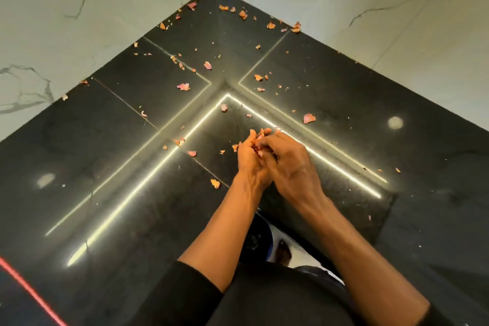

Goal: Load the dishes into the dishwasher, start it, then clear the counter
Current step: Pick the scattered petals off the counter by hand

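Dried pink and orange petals [183, 86] lie scattered over the black corner counter [111, 140]. My left hand [248, 160] and my right hand [289, 164] meet just above the counter's middle. Their fingers curl together round a small bunch of gathered petals [258, 147], which shows red and pink between them. More petals lie right beside my hands, such as one [215, 183] near my left wrist and one [308, 118] beyond my right hand.
White marble walls [79, 8] close the corner at the back left and back right. Bright strips of reflected light [158, 164] cross the glossy counter. Below my arms the counter's inner edge shows floor [293, 249] and a dark round object [256, 238].
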